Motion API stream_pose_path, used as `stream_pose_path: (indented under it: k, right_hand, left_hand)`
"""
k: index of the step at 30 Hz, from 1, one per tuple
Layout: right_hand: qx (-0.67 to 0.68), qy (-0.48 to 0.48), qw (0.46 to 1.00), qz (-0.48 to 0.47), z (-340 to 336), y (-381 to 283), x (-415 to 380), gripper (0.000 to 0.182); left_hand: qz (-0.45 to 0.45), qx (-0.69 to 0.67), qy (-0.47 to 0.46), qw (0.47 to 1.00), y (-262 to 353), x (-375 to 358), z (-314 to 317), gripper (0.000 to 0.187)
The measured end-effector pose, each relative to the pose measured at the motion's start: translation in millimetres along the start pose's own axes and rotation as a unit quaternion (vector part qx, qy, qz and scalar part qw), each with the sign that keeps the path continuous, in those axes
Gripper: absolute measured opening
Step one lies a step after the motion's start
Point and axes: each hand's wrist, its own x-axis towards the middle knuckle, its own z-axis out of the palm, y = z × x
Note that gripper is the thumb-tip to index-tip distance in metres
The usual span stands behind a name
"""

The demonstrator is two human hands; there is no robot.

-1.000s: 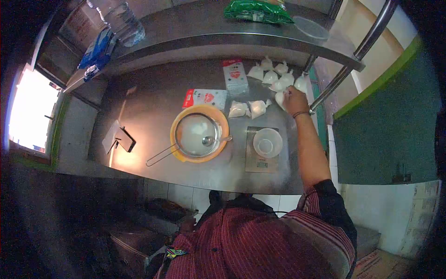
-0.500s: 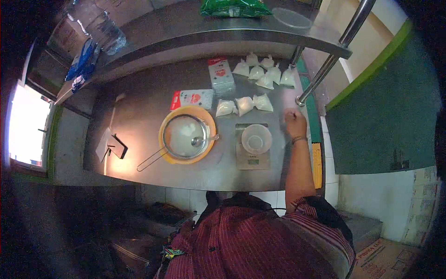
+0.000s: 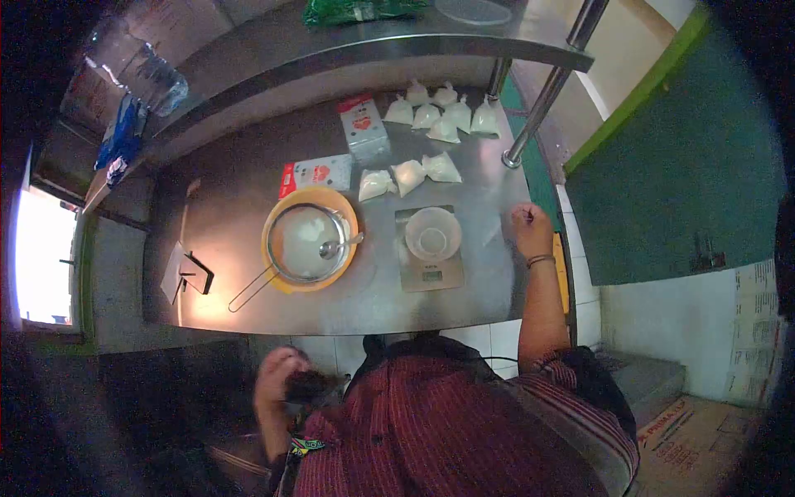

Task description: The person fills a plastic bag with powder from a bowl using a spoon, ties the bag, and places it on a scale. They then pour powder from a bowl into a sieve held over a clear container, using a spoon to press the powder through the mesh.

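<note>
My right hand [image 3: 530,228] is closed near the right edge of the steel table, right of a digital scale [image 3: 432,276] that bears a clear plastic bowl [image 3: 432,234]. What its curled fingers hold, if anything, is too small to make out. My left hand [image 3: 283,374], blurred, is below the table's front edge with its fingers curled; its contents cannot be made out. Left of the scale, a yellow basin [image 3: 354,217] bears a round sieve [image 3: 290,240] with white powder and a metal spoon [image 3: 330,249] in it.
Several tied bags of white powder [image 3: 408,176] sit behind the scale. Two red and white packs [image 3: 363,128] stand nearby. A phone on a stand [image 3: 197,273] is at the left. A steel shelf [image 3: 364,51] spans above, held by a post [image 3: 538,112] at the right.
My left hand has come into view below the table's front edge. My right hand has moved slightly down beside the table's right edge. The camera view has shifted, moving the table items left.
</note>
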Motion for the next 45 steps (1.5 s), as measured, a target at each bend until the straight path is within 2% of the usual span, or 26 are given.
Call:
stream_pose_path:
  k: [2, 4, 6, 7, 9, 12, 19, 21, 24, 28, 31, 33, 37, 43, 45]
  right_hand:
    - [0.019, -0.008, 1.0, 0.002, -3, 3, 2, 0.025]
    - [0.037, -0.017, 0.999, 0.006, -6, 3, 2, 0.025]
    - [-0.022, -0.005, 0.999, -0.04, -6, -5, 0, 0.025]
    - [-0.024, -0.007, 0.999, -0.035, -3, -6, -1, 0.025]
    - [0.049, 0.002, 0.999, 0.002, 6, -9, 0, 0.015]
    - [0.039, 0.009, 0.999, -0.037, -2, -33, -5, 0.015]
    - [0.062, -0.045, 0.997, -0.006, -12, -26, -14, 0.018]
    - [0.018, -0.056, 0.998, 0.003, -13, -24, -20, 0.018]
    - [0.03, -0.071, 0.996, 0.035, -13, -26, -27, 0.02]
    - [0.064, -0.1, 0.993, 0.021, -5, -17, -34, 0.022]
    - [0.04, -0.086, 0.995, 0.032, 0, -26, -40, 0.022]
    - [0.049, -0.126, 0.989, 0.058, -5, -41, -47, 0.024]
    - [0.041, -0.114, 0.992, 0.023, 9, -43, -58, 0.026]
    - [0.05, -0.166, 0.985, 0.014, 36, -60, -76, 0.03]
    - [0.026, -0.161, 0.981, 0.103, 46, -70, -78, 0.035]
  left_hand:
    - [0.213, 0.022, -0.015, 0.977, 79, -21, -12, 0.03]
    - [0.37, -0.107, -0.15, 0.911, 108, -36, -38, 0.035]
    - [0.453, -0.129, -0.222, 0.854, 150, -46, -30, 0.036]
    - [0.481, -0.139, -0.25, 0.829, 163, -51, -24, 0.036]
    - [0.498, -0.146, -0.266, 0.812, 175, -53, -10, 0.037]
    - [0.508, -0.155, -0.279, 0.8, 180, -51, 2, 0.038]
    - [0.507, -0.165, -0.291, 0.795, 179, -42, 15, 0.041]
    - [0.507, -0.168, -0.295, 0.792, 186, -37, 21, 0.042]
    - [0.506, -0.169, -0.302, 0.791, 188, -36, 17, 0.043]
    - [0.501, -0.168, -0.307, 0.792, 194, -34, 20, 0.045]
    - [0.503, -0.165, -0.313, 0.789, 200, -36, 17, 0.046]
    - [0.502, -0.166, -0.315, 0.788, 202, -36, 16, 0.047]
    - [0.5, -0.171, -0.324, 0.784, 202, -38, 12, 0.048]
    - [0.507, -0.18, -0.332, 0.774, 206, -36, -3, 0.051]
    - [0.511, -0.182, -0.335, 0.771, 206, -35, -14, 0.052]
